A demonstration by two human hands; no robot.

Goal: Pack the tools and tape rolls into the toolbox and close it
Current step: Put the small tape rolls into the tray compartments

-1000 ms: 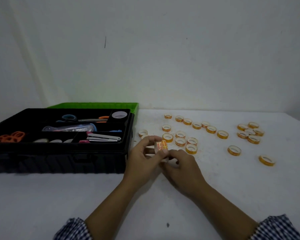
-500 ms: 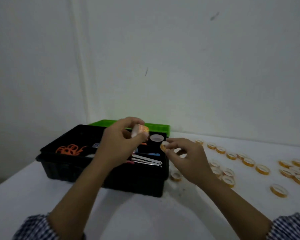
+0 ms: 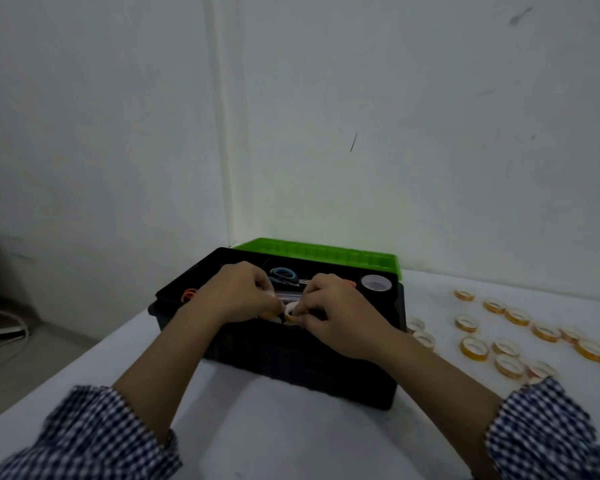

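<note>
Head view is looking down on a black plastic toolbox sitting open on the matte white bench, with its ribbed green lid lying folded back toward the pale wall. Both hands are reaching over the box's front wall and meeting above a front compartment. The left hand is curling its fingers downward, the right hand is bending fingers and thumb inward, and between their tips they are pinching a small tape roll. It is a thin ring with a glossy orange rim and a pale core, and I cannot tell whether more than one ring is stacked there.

Inside the box, scissors with rounded blue loop handles are lying in a long rear compartment. A wider white roll is sitting flat in the far right corner compartment. An orange piece is peeking out at the left end, its shape mostly hidden by the left wrist.

Loose tape rolls, all flat amber rings, are lying scattered over the bench to the right of the box, some touching and others apart. Checked blue-and-white sleeves are covering both forearms. A pale cable is trailing across the floor at the far left
</note>
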